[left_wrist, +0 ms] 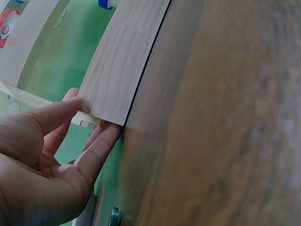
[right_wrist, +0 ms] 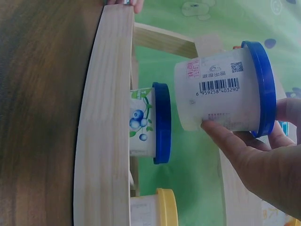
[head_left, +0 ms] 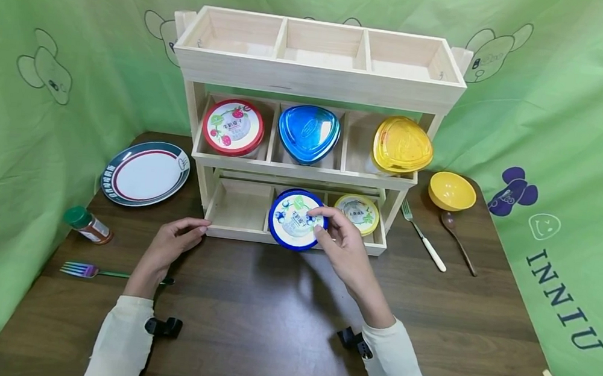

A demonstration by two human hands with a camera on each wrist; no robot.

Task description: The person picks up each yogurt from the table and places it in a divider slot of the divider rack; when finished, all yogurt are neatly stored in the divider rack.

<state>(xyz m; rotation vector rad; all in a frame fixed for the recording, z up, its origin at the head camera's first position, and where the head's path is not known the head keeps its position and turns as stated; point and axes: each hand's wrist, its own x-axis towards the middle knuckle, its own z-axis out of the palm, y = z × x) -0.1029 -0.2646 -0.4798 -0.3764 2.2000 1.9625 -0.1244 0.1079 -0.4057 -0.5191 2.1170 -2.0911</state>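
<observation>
Head view: right hand (head_left: 341, 240) grips a blue-lidded cup (head_left: 296, 219) at the front of the wooden rack (head_left: 312, 80), lower tier, middle compartment. Right wrist view shows fingers (right_wrist: 225, 134) curled round the cup's white side, lifted clear, with a second blue-lidded cup (right_wrist: 150, 123) seated in the rack behind it and a yellow-lidded cup (right_wrist: 155, 207) just beside. Left hand (head_left: 171, 239) lies open on the counter (head_left: 278, 319), fingertips (left_wrist: 101, 136) touching the rack's lower left corner.
</observation>
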